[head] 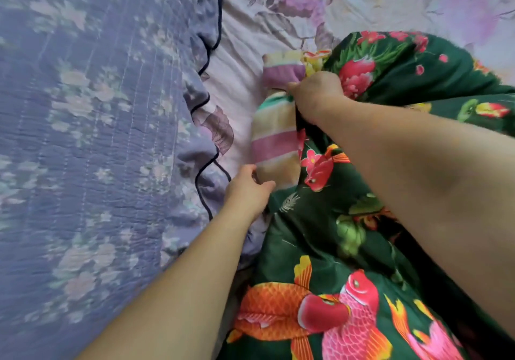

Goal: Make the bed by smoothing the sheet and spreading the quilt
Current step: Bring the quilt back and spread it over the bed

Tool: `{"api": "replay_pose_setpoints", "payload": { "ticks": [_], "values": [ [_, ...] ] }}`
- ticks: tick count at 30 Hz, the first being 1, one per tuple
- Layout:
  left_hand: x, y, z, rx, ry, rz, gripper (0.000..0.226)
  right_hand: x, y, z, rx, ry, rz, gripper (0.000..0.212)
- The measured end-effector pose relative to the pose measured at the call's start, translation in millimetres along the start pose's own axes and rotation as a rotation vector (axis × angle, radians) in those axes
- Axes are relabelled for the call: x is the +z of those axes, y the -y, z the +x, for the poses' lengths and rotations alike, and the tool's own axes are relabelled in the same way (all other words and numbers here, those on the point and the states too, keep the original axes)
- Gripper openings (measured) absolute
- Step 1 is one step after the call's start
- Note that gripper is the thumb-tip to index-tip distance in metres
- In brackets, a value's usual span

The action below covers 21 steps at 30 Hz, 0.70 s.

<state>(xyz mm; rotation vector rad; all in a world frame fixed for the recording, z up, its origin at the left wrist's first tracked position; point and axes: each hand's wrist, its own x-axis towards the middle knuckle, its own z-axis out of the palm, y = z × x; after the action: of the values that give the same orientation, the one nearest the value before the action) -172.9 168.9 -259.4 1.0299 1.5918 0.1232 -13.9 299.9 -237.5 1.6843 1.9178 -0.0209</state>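
A dark green quilt (pixel 348 234) printed with red and orange fish and flowers lies bunched on the right of the bed. Its underside shows as a turned-over edge with pink, yellow and green stripes (pixel 274 139). My right hand (pixel 316 91) grips that edge near its upper part, fingers curled into the fabric. My left hand (pixel 249 189) pinches the lower end of the striped edge. A pale pink sheet (pixel 239 81) with purple flowers lies wrinkled beneath, stretching to the far right.
A purple quilted pillow (pixel 92 136) with pale flowers and a dark-piped ruffle fills the left side, its edge touching the sheet beside my left hand.
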Motion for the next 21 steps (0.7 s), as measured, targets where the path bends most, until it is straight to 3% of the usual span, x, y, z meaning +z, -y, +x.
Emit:
{"api": "replay_pose_setpoints", "payload": {
  "ticks": [5, 9, 12, 14, 17, 21],
  "values": [
    [9.9, -9.9, -21.2, 0.037, 0.004, 0.019, 0.086, -1.0, -18.2, -59.1, 0.147, -0.099, 0.367, 0.050],
    [8.4, -33.6, -47.8, 0.111, -0.051, 0.026, 0.118, -23.6, -38.5, -126.2, 0.343, -0.247, 0.761, 0.028],
    [7.8, -56.8, -76.6, 0.191, 0.003, 0.019, 0.131, -48.6, -50.3, -181.1, 0.478, -0.408, 1.172, 0.012],
    [11.1, -67.0, -91.7, 0.284, 0.014, -0.010, 0.135, -70.6, -59.9, -199.1, 0.584, -0.583, 1.632, 0.009],
    [12.5, -78.3, -124.4, 0.355, -0.011, -0.032, 0.109, -118.5, -85.8, -222.1, 0.645, -0.746, 2.206, 0.018],
    [2.9, -88.3, -177.9, 0.367, -0.043, -0.021, 0.062, -195.1, -124.1, -257.7, 0.715, -0.936, 2.555, 0.028]
  ]
}}
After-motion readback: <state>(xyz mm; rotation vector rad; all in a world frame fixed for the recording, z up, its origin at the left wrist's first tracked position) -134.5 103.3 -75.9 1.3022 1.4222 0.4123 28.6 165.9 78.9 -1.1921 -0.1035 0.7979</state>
